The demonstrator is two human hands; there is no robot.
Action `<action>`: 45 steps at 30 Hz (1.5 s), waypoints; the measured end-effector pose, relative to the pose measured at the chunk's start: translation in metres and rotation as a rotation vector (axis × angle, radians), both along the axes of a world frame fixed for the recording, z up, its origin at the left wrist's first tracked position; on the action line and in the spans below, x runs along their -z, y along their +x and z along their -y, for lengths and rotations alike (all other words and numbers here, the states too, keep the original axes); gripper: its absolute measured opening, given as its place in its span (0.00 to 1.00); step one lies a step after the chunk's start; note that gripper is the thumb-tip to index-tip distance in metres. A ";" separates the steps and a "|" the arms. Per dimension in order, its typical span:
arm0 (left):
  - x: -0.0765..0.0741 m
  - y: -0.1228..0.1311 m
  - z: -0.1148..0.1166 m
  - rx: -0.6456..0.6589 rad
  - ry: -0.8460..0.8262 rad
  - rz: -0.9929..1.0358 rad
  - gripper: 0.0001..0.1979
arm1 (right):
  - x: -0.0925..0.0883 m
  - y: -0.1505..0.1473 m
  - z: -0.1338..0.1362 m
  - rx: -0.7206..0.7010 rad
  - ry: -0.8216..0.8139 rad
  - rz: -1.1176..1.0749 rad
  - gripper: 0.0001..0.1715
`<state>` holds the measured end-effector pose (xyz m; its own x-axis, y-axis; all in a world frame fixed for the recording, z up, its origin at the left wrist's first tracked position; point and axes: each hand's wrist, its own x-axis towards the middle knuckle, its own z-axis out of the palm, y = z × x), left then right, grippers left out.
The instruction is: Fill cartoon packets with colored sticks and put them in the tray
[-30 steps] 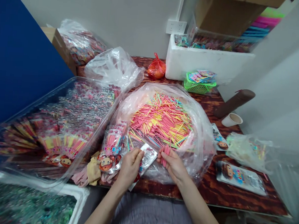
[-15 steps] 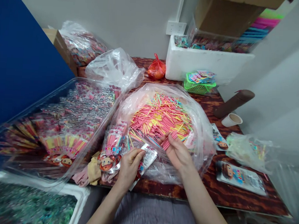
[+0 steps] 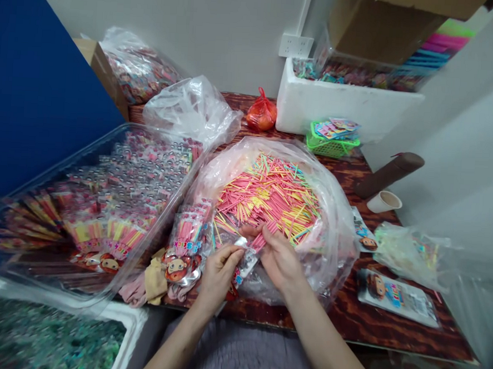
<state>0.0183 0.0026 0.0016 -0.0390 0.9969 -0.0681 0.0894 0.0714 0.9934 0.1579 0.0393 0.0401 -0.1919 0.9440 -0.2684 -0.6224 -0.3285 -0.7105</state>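
My left hand point(image 3: 218, 274) pinches a small clear printed pouch point(image 3: 245, 260) by its open top, near the table's front edge. My right hand point(image 3: 279, 255) is closed on a small bundle of pink sticks point(image 3: 265, 237), whose lower ends touch the pouch's mouth. Just behind both hands lies a big open plastic bag point(image 3: 336, 212) heaped with loose pink, yellow and green sticks point(image 3: 271, 194). A few filled pouches with a cartoon face point(image 3: 183, 246) lie to the left of my left hand.
A clear plastic tub point(image 3: 59, 167) of filled pouches stands at left. Empty cartoon pouches point(image 3: 396, 296) lie on the wooden table point(image 3: 367, 325) at right, with a paper cup point(image 3: 383, 202), a brown cylinder point(image 3: 387, 173), a green basket point(image 3: 332, 145) and a white foam box point(image 3: 343, 104) behind.
My right hand lifted a bundle of pink sticks out of the heap and brought it left and down to the mouth of the pouch. My left hand stayed on the pouch.
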 end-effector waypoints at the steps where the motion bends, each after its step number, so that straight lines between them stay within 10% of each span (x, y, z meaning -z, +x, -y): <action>1: -0.001 0.000 0.000 -0.003 -0.006 0.012 0.12 | -0.002 0.001 0.003 -0.025 0.019 0.041 0.15; 8: 0.001 -0.001 0.000 -0.028 0.023 0.153 0.08 | -0.021 0.006 0.011 -0.134 0.147 0.383 0.21; 21: -0.003 0.010 -0.014 -0.025 0.024 0.244 0.09 | -0.030 0.009 0.006 0.046 0.127 0.221 0.08; 30: -0.003 0.009 -0.008 -0.034 -0.070 0.300 0.10 | -0.026 0.006 0.009 0.223 0.453 0.744 0.07; 45: -0.007 0.011 -0.005 -0.044 -0.192 0.425 0.13 | -0.020 -0.008 0.018 0.484 0.364 0.589 0.17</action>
